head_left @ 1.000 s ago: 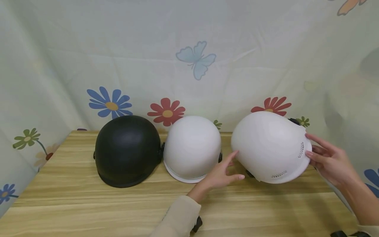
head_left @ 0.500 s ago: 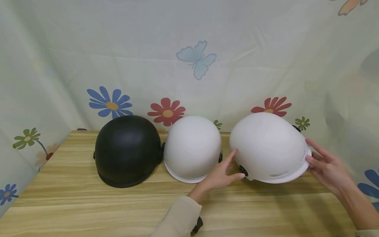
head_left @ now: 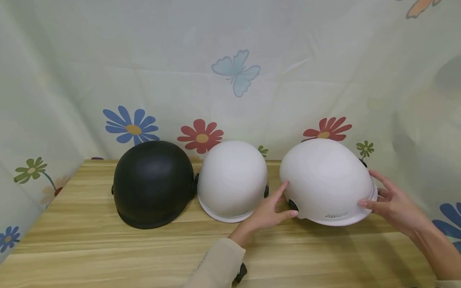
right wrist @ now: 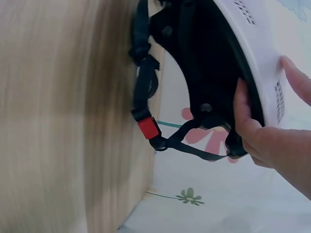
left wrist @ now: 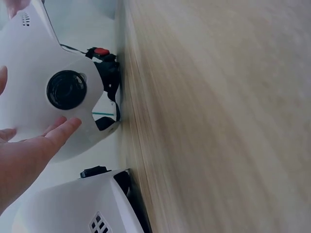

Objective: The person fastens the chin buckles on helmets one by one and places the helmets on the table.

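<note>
At the right of the head view, a white helmet [head_left: 324, 180] is tilted, its brim raised above the table. My right hand [head_left: 399, 204] grips that brim, thumb outside and fingers tucked under the edge, as the right wrist view shows. Straight fingers of my left hand [head_left: 268, 214] lie against the helmet's near side, close to its round black side disc [left wrist: 66, 90]. From the black lining hangs a chin strap [right wrist: 192, 150] with a red buckle [right wrist: 148, 127]. Beside my left hand stands a second white helmet [head_left: 232, 180].
A black helmet [head_left: 155, 184] stands left of the second white one, nearly against it. All are near the back of the wooden table [head_left: 126, 256]. Behind them hangs a curtain [head_left: 162, 60] printed with flowers and a butterfly.
The right white helmet has turned slightly and its brim has come down a little, with my right hand following. My right thumb has shifted left along the brim. My left hand stays in place.
</note>
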{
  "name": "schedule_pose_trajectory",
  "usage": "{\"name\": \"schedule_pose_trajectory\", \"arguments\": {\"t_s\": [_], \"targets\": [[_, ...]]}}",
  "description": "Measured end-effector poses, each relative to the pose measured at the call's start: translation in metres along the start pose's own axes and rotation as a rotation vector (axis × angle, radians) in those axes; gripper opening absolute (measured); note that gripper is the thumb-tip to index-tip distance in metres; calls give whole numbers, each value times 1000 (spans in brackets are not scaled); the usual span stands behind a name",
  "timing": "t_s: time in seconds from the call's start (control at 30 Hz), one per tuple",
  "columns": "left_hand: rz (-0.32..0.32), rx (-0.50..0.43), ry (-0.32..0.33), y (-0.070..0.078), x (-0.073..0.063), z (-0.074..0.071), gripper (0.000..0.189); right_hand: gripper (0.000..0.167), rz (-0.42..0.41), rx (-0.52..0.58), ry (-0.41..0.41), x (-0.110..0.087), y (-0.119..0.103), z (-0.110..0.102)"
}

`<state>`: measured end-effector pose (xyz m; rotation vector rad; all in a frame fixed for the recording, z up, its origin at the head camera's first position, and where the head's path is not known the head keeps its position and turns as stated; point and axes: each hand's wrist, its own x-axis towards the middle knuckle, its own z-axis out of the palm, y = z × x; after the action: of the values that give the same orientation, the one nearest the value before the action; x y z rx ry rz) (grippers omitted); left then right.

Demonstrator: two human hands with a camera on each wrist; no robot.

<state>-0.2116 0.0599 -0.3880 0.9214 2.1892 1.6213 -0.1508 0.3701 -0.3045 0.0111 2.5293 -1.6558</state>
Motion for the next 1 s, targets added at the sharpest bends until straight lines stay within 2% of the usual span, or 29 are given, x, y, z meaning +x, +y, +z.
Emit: {"name": "schedule_pose_trajectory", "arguments": {"t_s": [0.2, 0.33, 0.53, 0.63, 0.77, 0.9, 1.0], "targets": [[-17, -9, -3, 0, 0, 0, 79, 92, 62, 55, -3, 5, 7, 8], [-50, -39, 8, -1, 0, 0, 78, 91, 61, 89, 10, 8, 12, 14], [-84, -44, 22, -5, 1, 1, 78, 93, 46, 225, 9, 10, 25, 24], [-93, -45, 22, -9, 2, 2, 77, 94, 68, 221, 17, 12, 33, 27], [-113, -18, 14, -13, 3, 1, 75, 96, 81, 164, 18, 14, 42, 29], [-134, 4, 20, -15, 5, 2, 74, 97, 61, 181, -8, 17, 50, 31], [-156, 10, 34, -15, 7, 3, 75, 100, 78, 202, -23, 19, 56, 33]]}}
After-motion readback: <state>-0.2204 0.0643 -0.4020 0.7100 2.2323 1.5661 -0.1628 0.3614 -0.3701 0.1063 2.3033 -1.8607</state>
